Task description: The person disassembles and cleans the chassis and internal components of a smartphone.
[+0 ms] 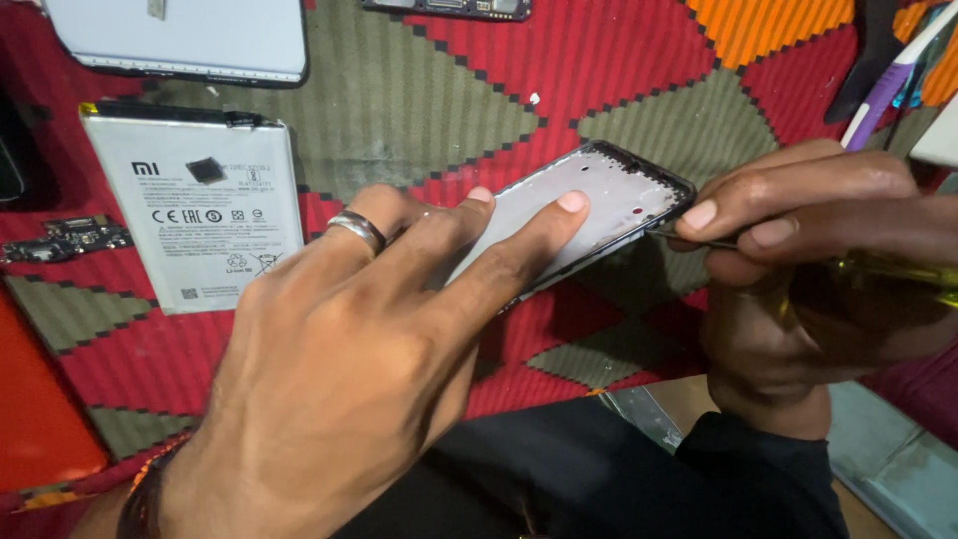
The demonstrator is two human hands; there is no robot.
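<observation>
My left hand (pixel 339 359), with a silver ring on one finger, presses two fingers flat on a phone frame (pixel 609 195), a grey panel with a black rim, tilted up off the patterned cloth. My right hand (pixel 808 250) grips a screwdriver with a yellow-green clear handle (pixel 888 284). Its thin metal tip (pixel 689 238) touches the frame's right edge.
A white phone battery (pixel 200 215) lies on the red and green patterned cloth (pixel 419 100) at left. A small circuit board (pixel 65 240) sits beside it. A grey back panel (pixel 180 40) lies at top left, another board (pixel 449 8) at top centre, tools (pixel 888 80) at top right.
</observation>
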